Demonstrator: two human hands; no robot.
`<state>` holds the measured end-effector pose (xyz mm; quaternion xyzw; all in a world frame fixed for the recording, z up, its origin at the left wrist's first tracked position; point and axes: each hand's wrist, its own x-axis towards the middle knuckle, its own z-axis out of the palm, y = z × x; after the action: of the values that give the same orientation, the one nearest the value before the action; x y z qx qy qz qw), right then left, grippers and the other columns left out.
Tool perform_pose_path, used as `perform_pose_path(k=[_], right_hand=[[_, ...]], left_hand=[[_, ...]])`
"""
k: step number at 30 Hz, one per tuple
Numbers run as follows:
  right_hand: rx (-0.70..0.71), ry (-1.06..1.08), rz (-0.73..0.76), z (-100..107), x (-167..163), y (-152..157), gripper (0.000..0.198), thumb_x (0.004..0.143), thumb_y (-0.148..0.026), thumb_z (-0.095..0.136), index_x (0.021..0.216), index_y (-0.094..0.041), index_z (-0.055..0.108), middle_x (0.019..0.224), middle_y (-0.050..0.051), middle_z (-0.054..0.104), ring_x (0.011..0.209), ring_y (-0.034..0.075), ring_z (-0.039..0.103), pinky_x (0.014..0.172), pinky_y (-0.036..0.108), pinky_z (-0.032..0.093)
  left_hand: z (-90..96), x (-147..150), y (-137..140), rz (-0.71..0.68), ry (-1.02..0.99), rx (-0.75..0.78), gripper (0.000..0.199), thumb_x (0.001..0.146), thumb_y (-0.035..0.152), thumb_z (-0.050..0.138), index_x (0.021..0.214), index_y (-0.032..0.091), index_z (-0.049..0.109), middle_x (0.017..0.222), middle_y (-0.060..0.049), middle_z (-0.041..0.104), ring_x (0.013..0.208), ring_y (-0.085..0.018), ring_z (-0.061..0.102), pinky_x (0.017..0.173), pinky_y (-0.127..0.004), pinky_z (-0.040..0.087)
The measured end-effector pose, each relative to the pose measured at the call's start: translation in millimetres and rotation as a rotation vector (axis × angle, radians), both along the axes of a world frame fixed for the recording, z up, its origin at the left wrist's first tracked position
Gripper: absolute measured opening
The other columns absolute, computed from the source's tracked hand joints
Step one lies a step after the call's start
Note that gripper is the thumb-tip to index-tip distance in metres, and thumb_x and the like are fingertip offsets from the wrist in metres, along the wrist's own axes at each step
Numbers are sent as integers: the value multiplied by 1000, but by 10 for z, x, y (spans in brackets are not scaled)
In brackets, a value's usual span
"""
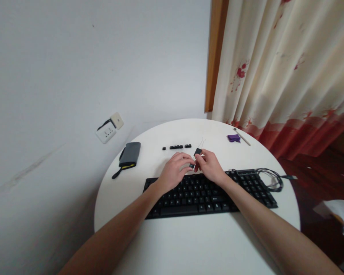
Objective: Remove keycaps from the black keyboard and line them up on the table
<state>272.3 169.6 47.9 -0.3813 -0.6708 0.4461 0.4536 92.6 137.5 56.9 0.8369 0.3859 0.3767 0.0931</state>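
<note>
A black keyboard (pixel 186 198) lies across the white round table, under both forearms. Just above its far edge, my right hand (pixel 208 164) is closed on a keycap puller (pixel 198 151), which has a black handle and thin wires reaching out at both ends. My left hand (pixel 176 168) pinches a small black keycap (pixel 192 166) at the puller's near wires. Whether the wires still grip that keycap I cannot tell. Beyond the hands, several loose black keycaps (pixel 176 147) lie in a row on the table.
To the left lies a grey pouch (pixel 130 153) with a strap. A purple cloth (pixel 234 138) and a thin brush (pixel 242 136) are at the back right. The coiled cable (pixel 272 183) reaches over the right edge of the white table (pixel 189 244). A wall and curtain stand behind.
</note>
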Motion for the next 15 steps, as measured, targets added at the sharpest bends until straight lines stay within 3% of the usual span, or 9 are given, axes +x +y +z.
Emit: perform_pose_path(k=[9, 15], right_hand=[[-127, 82, -29, 55, -18, -35, 21, 92, -32, 50, 76, -20, 49, 51, -1, 62, 45, 13, 61, 46, 22, 42], [-231, 116, -86, 82, -6, -5, 16, 92, -27, 48, 78, -20, 47, 62, 5, 70, 44, 13, 61, 45, 22, 43]], left_hand=[[47, 19, -32, -19, -58, 48, 11, 90, 21, 65, 101, 21, 69, 102, -6, 70, 101, -21, 61, 94, -39, 49], [71, 11, -15, 83, -131, 68, 9, 88, 24, 68, 96, 22, 70, 98, -5, 71, 99, -21, 62, 92, -39, 50]])
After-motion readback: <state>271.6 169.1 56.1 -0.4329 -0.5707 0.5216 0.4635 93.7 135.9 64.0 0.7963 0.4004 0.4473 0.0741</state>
